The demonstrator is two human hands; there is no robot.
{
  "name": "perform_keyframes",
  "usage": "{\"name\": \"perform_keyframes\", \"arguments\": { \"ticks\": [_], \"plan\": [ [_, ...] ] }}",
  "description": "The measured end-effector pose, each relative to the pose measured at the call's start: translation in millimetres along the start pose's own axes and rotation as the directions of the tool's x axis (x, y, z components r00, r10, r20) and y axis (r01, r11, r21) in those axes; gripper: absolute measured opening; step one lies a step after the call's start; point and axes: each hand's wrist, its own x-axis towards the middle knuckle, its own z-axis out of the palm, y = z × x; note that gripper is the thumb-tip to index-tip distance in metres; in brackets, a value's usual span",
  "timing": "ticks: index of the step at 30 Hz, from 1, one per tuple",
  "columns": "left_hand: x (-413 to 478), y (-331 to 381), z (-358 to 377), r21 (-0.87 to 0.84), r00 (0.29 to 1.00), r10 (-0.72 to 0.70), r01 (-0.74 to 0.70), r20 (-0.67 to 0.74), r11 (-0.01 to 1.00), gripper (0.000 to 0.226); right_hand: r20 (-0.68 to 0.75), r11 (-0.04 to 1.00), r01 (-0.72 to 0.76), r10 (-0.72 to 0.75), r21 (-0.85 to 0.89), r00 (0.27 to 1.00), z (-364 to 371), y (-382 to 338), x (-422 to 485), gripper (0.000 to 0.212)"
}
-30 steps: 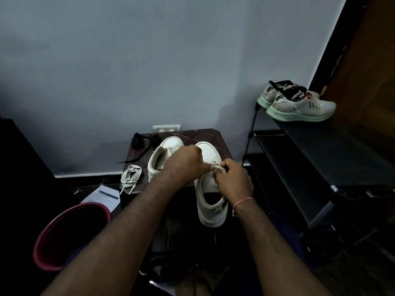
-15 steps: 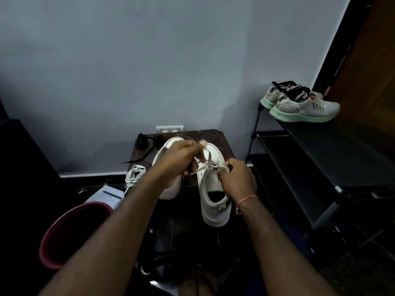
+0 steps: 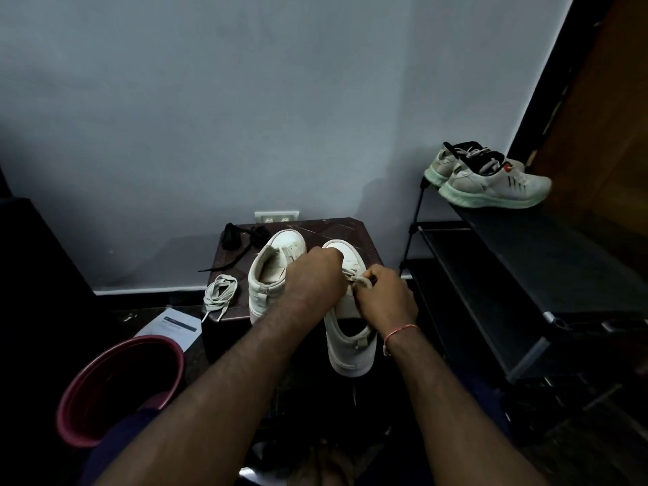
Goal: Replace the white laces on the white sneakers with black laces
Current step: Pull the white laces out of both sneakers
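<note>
Two white sneakers stand side by side on a small dark table (image 3: 364,236), toes toward the wall. The left sneaker (image 3: 270,275) has no lace in it. The right sneaker (image 3: 349,342) hangs its heel over the table's front edge. My left hand (image 3: 314,275) is curled over its lacing area; what it holds is hidden. My right hand (image 3: 384,296) pinches the white lace (image 3: 359,280) on that shoe. A removed white lace (image 3: 219,296) lies coiled at the table's left front. Black laces (image 3: 242,240) lie bundled at the back left.
A red bucket (image 3: 119,384) stands on the floor at lower left, with a paper sheet (image 3: 171,327) beside it. A black shoe rack (image 3: 526,275) on the right carries another pair of sneakers (image 3: 491,180). A wall socket (image 3: 277,216) sits behind the table.
My left hand had lifted a strand of white lace above the shoe; it has now come back down onto the lacing area beside my right hand.
</note>
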Motion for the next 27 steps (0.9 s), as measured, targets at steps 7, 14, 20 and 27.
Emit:
{"name": "perform_keyframes", "arguments": {
  "ticks": [7,14,20,27],
  "plan": [
    [0,-15,-15,-0.712,0.998,0.009,0.037,0.061,0.702,0.012,0.007,1.0,0.002,-0.002,0.031,1.0,-2,2,0,0.01],
    [-1,-28,-53,-0.956,0.998,-0.062,-0.008,0.01,-0.294,0.02,0.013,0.999,-0.018,0.017,0.033,1.0,-1,1,5,0.012],
    [2,-21,1,-0.494,0.998,-0.014,0.041,0.058,0.868,0.019,-0.01,1.0,-0.022,0.022,0.001,1.0,1,0,2,0.009],
    [7,-8,11,-0.165,0.996,-0.071,0.079,0.05,0.983,0.025,-0.011,1.0,-0.005,0.004,-0.015,1.0,0,-2,-1,0.008]
  ]
}}
